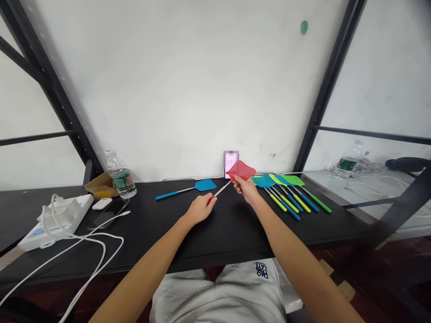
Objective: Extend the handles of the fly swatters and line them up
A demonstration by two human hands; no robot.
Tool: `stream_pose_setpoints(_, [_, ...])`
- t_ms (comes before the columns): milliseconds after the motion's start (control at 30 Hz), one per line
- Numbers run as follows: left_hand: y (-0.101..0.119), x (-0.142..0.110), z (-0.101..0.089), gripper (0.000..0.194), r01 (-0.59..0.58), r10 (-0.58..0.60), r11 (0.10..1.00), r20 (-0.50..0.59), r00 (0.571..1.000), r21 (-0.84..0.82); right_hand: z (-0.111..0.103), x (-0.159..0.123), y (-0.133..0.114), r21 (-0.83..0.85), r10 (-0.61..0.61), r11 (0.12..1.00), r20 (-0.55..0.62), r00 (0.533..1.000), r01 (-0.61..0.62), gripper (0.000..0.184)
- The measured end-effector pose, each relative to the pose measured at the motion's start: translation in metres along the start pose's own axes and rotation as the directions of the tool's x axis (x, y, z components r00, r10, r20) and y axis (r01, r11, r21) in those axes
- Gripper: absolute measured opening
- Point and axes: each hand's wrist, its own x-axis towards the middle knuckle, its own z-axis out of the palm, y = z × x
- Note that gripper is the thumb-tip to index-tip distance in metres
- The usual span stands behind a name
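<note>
A red fly swatter (245, 170) with a thin metal shaft is held above the black table (222, 237). My left hand (201, 207) is closed around its red handle. Where the shaft meets the mesh head, my right hand (247, 188) pinches it. A blue fly swatter (205, 184) lies on the table to the left, its handle pointing left. Right of my right hand, several fly swatters (292, 180) in blue, yellow-green and green lie overlapped in a row, handles towards the front right. Behind the red head, a phone (230, 165) with a lit screen leans against the wall.
On the left stand a water bottle (121, 177), a cardboard box (101, 185) and a white power strip (72, 220). A white earbud case (101, 204) and a dark phone (109, 214) lie nearby. White cables (101, 244) hang over the front edge. Black metal posts (332, 76) flank the table.
</note>
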Motion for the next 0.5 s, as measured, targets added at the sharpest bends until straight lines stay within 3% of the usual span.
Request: stream_pose_setpoints(500, [-0.0001,-0.0006,0.0036,0.036,0.031,-0.035,0.995,0.039,0.999,0.092,0.0033,-0.0011,0.0061,0.033,0.011,0.999,0.077,0.997,-0.013,0.038])
